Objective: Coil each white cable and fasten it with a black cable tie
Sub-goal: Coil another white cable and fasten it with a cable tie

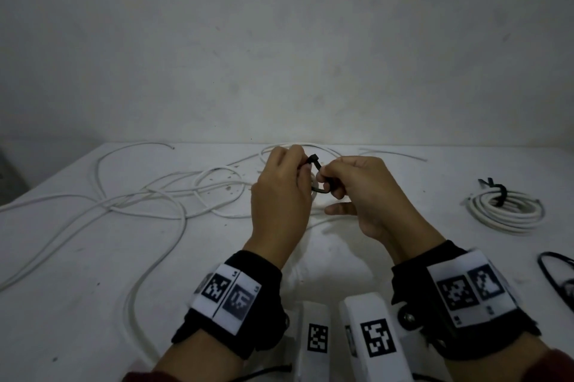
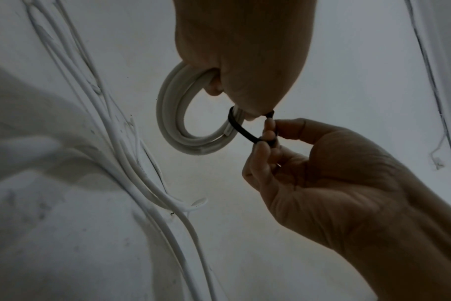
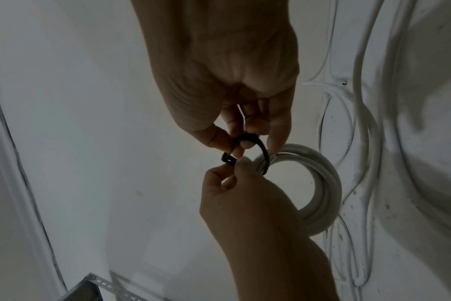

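A small coiled white cable (image 2: 173, 122) hangs from my left hand (image 1: 306, 165), whose fingers curl through it above the table's middle. A black cable tie (image 2: 245, 132) loops round the coil's strands. The left hand's (image 3: 234, 165) thumb and forefinger also pinch the tie's square head (image 3: 228, 159). My right hand (image 1: 323, 176) pinches the tie's strap (image 3: 260, 146) close beside the head, and the two hands nearly touch. In the head view the hands hide most of the coil (image 1: 314, 185).
Loose white cables (image 1: 155, 195) sprawl over the left and back of the white table (image 1: 93, 304). A tied white coil (image 1: 506, 207) lies at the right. Spare black ties (image 1: 556, 273) lie at the right edge. A wall rises behind the table.
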